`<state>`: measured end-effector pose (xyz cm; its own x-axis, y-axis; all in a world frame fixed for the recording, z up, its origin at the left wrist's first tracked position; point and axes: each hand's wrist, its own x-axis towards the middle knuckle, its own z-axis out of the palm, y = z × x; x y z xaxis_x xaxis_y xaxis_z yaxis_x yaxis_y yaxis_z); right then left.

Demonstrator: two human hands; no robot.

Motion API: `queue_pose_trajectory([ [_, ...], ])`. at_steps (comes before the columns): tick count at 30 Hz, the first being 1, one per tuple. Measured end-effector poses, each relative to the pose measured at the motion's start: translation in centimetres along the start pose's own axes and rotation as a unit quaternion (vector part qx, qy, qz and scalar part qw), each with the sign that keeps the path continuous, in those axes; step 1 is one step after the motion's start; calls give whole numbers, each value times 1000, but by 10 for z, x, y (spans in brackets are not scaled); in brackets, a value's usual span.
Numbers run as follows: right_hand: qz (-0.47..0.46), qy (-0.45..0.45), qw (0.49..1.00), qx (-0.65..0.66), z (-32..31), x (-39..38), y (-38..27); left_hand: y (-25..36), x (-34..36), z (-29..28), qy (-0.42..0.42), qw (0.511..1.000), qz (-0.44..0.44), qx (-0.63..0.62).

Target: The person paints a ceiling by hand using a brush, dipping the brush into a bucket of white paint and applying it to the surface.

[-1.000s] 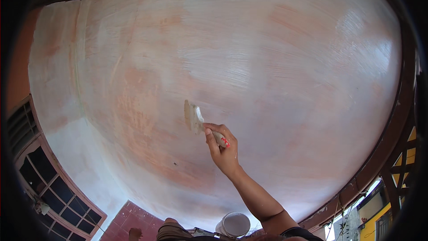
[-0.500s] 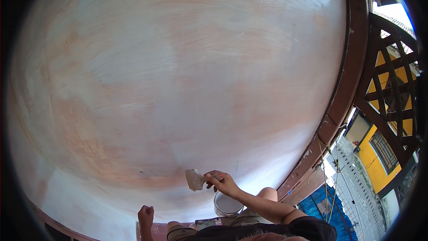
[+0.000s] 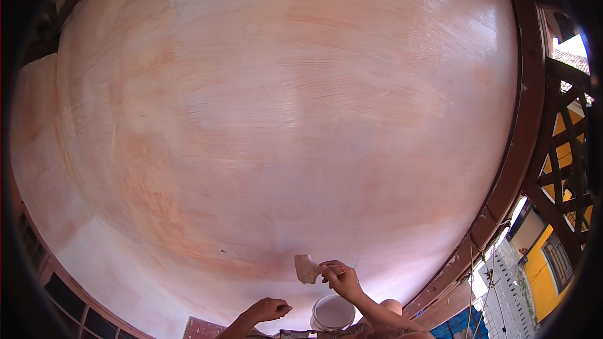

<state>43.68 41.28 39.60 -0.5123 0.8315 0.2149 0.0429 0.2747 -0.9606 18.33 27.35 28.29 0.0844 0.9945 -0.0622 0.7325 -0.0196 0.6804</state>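
My right hand (image 3: 342, 281) grips a wide paintbrush (image 3: 306, 269) by its handle, with the pale, paint-coated bristle end pointing left. The brush is held in front of the wall (image 3: 295, 150), which carries streaky whitish paint over pinkish-orange patches; whether the bristles touch it I cannot tell. Just below the brush stands a white bucket (image 3: 333, 312), its round mouth open and its inside pale. To the left of the bucket, my left hand (image 3: 269, 309) is closed with its fingers curled in, and nothing shows in it.
A reddish-brown post (image 3: 512, 150) borders the wall on the right, beside dark wooden lattice (image 3: 565, 144). Thin cords (image 3: 480, 282) hang near its lower part. Blue sheeting (image 3: 455, 326) lies at lower right. Dark-paned window frames (image 3: 75, 307) line the lower left.
My left hand has moved right and up, toward the bucket. The view has shifted, so the wall and post sit farther right and lower. The brush stays in my right hand.
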Motion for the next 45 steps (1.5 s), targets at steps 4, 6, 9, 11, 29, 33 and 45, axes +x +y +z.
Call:
queue_pose_trajectory([
  [4,-46,-8,997,57,-22,18,-52,-68,12,41,-84,993,-43,70],
  [6,-81,-22,993,79,-30,29,-93,-111,18,68,-117,990,-47,63],
  [9,-153,26,983,101,-46,44,-158,-122,25,87,-179,980,-50,74],
  [11,-216,49,970,102,-49,55,-205,-145,27,106,-225,969,-5,103],
  [29,-541,146,827,53,-50,189,-532,-156,33,127,-327,942,22,75],
  [33,-524,154,837,27,-51,214,-545,-166,35,133,-300,951,56,59],
  [45,-486,442,740,-144,-242,123,-490,-164,37,134,-324,943,45,62],
])
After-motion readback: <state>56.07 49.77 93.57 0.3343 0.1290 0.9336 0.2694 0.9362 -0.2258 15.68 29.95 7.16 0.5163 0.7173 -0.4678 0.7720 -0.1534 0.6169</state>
